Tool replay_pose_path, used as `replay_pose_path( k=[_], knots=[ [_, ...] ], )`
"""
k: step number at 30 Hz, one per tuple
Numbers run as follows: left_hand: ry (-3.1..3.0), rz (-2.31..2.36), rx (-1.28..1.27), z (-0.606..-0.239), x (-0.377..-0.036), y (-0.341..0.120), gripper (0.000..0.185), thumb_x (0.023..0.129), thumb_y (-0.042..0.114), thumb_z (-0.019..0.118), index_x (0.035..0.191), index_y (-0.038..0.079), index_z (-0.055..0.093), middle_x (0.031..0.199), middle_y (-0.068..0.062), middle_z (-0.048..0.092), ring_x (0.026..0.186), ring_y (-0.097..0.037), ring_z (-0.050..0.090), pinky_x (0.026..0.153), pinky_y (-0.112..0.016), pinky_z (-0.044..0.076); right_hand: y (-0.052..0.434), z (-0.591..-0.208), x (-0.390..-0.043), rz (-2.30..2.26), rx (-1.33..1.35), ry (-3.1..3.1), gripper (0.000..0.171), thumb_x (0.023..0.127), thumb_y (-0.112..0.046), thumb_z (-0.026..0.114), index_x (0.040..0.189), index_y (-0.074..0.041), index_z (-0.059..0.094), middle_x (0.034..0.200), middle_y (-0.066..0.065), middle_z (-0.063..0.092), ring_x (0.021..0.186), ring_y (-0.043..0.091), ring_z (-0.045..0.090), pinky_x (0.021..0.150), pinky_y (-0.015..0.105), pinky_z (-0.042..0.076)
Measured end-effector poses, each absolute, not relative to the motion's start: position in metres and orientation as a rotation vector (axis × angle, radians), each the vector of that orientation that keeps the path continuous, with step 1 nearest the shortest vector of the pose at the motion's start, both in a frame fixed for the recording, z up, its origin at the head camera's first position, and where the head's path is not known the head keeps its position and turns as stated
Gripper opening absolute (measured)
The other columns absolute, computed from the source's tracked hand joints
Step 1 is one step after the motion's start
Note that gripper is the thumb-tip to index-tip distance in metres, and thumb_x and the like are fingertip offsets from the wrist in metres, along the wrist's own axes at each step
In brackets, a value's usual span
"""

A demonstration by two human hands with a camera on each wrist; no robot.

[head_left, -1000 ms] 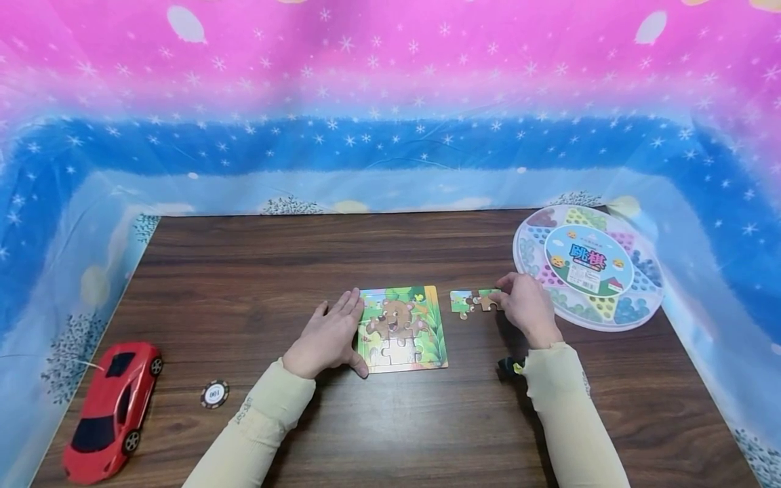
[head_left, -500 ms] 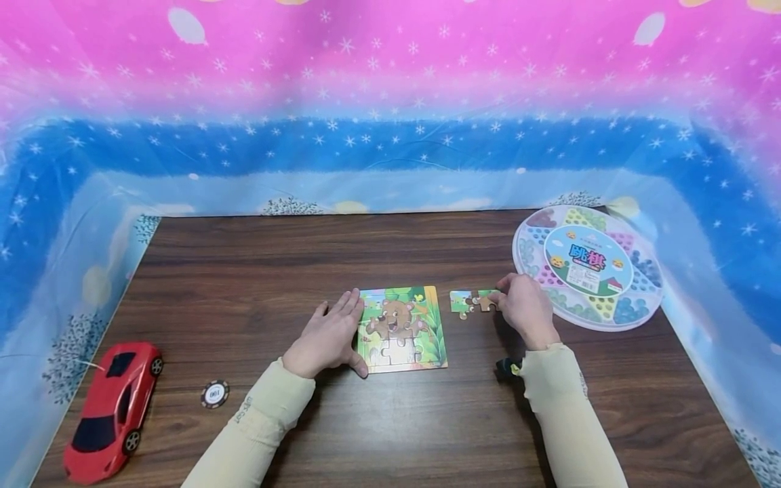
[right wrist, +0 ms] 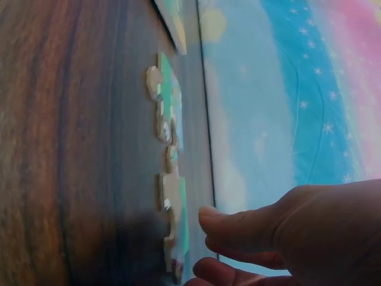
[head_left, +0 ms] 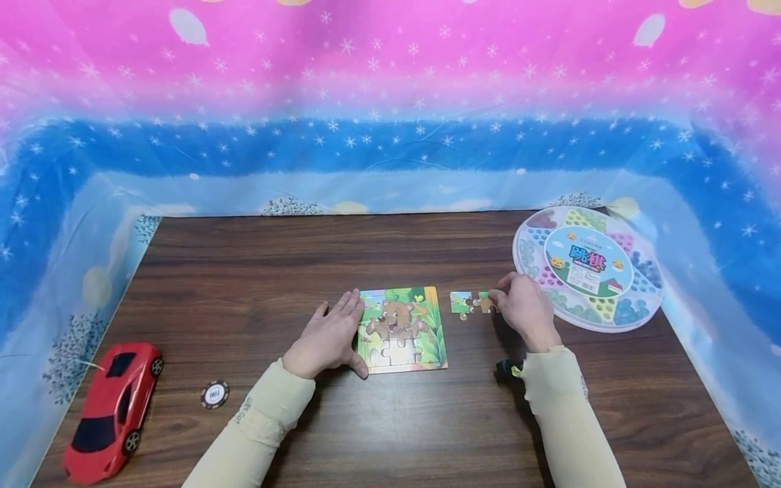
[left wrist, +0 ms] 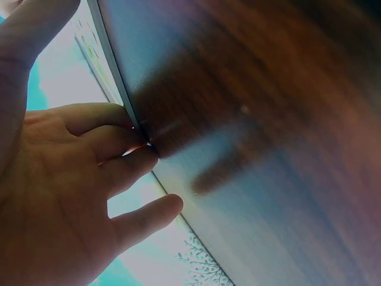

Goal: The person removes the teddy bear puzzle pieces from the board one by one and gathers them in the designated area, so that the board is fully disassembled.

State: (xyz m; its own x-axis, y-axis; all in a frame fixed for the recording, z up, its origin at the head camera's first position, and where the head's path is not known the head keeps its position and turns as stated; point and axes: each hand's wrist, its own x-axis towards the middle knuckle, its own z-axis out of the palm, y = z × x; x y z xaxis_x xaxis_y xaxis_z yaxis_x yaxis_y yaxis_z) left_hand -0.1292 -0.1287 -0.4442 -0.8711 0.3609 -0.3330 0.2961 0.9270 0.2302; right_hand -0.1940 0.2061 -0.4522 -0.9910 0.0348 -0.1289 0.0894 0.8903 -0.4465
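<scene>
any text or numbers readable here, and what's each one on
"跳棋": large blue characters on the round label of the checkers box at the right of the table.
"001": as it reads in this view, on the poker chip beside the red toy car.
Small print under the characters on the box label: too small to read.
Puzzle board and loose puzzle pieces: no text visible.
</scene>
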Motion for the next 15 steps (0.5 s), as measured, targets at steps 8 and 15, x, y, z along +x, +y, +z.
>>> replay_pose_path(
  k=[8, 15],
  knots=[
    [2.710, 0.247, 0.476, -0.444, -0.128, -0.130, 0.131, 0.054, 0.057, 0.086, 0.152, -0.003, 0.024, 0.160, -0.018, 0.012, 0.147, -0.030, 0.015, 0.113, -0.058, 0.019, 0.163, -0.450, -0.180, -0.668, -0.122, 3.043, 0.024, 0.093, -0.032, 0.065, 0.101, -0.009, 0.067, 0.093, 0.007, 0.063, 0.079, 0.025, 0.061, 0.068, 0.045, 0.049],
    [2.716, 0.254, 0.478, -0.444, -0.129, -0.128, 0.130, 0.055, 0.056, 0.087, 0.152, -0.003, 0.024, 0.160, -0.019, 0.013, 0.147, -0.030, 0.015, 0.112, -0.058, 0.020, 0.116, -0.449, -0.164, -0.772, -0.374, 2.950, 0.023, 0.093, -0.029, 0.067, 0.103, -0.009, 0.067, 0.087, 0.000, 0.058, 0.067, 0.014, 0.055, 0.054, 0.032, 0.045]
  ],
)
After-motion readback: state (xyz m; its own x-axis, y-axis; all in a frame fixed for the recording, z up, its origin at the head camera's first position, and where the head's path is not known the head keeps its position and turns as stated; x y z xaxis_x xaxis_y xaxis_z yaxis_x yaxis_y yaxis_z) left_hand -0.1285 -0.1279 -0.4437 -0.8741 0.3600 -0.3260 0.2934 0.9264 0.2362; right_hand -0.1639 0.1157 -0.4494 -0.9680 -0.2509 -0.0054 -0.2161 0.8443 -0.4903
